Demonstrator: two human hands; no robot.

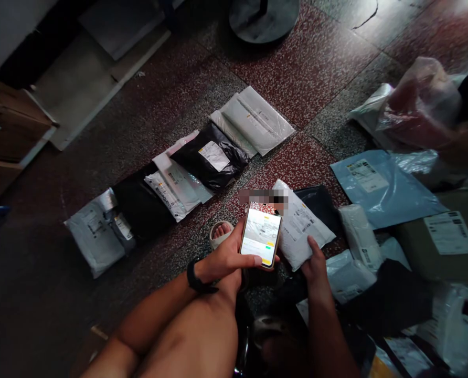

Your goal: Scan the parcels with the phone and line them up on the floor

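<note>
The person's left hand [234, 251] is gripping a lit phone [259, 233] near the middle, thumb lying over the lower screen. A pixelated patch is covering the phone's top edge; screen text is too small to read. The right hand [316, 261] is grasping the near right edge of a white packet [300, 227], which is sitting just right of the phone, its printed label facing up but illegible. The phone is partly hiding the packet's left side. A black packet [320, 203] is showing only partly behind it. Left, a row of parcels [210, 157] is lying on the floor [281, 84], labels blurring. Right, a blue mailer [375, 184] and a labelled box [444, 244] are lying in a pile; the box is running partly under the mailer. A plastic bag [423, 105] is resting far right, contents unclear. Near right parcels are fading into shadow, cut off by the frame.
</note>
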